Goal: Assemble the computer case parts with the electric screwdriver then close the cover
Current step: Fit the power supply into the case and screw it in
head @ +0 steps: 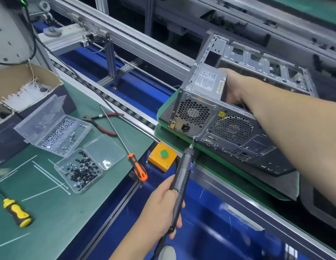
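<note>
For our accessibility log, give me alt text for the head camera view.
One hand grips an electric screwdriver at the computer case rear panel; the other hand steadies the power supply inside.

Bare matt metal computer case (229,128)

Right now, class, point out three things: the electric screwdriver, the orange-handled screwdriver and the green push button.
electric screwdriver (179,182): head view, on its dark barrel above the gripping hand.
orange-handled screwdriver (138,168): head view, on its orange and black handle.
green push button (164,153): head view, on the round green cap.
</note>
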The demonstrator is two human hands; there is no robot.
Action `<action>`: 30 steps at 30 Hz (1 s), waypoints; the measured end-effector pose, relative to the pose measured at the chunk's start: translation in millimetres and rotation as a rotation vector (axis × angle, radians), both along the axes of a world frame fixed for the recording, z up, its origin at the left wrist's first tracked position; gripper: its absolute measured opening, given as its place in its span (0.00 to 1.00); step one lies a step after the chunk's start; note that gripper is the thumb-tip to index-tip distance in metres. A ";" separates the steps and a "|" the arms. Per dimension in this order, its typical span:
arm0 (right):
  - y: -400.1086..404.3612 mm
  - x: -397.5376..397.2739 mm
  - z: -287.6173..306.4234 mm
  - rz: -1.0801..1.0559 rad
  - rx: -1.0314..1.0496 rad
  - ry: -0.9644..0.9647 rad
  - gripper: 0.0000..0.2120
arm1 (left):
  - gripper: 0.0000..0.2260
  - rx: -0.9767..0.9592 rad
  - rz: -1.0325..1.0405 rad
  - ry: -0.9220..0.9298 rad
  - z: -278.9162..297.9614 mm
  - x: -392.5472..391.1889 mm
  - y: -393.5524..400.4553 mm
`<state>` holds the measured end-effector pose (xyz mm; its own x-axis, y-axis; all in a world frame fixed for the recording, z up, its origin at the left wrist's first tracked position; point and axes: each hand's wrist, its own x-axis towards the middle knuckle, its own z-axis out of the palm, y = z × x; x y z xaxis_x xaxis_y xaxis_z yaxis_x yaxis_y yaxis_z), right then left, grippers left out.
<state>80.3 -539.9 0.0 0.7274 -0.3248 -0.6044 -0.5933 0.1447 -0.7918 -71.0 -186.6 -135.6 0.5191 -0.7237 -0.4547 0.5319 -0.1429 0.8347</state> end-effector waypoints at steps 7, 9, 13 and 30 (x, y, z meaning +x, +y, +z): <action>9.9 -5.4 6.0 0.037 -0.055 0.026 0.13 | 0.24 -0.030 0.006 0.029 -0.3 -2.0 -2.3; 12.3 -7.3 7.5 0.048 -0.058 0.035 0.14 | 0.25 -0.012 -0.003 0.007 0.8 -3.4 -2.8; 15.5 -8.6 9.7 0.031 -0.065 0.032 0.14 | 0.25 0.027 -0.029 -0.083 0.8 -1.2 0.7; 14.1 -9.8 9.8 0.056 -0.017 0.036 0.16 | 0.25 0.058 0.015 0.021 -5.0 -5.0 -2.8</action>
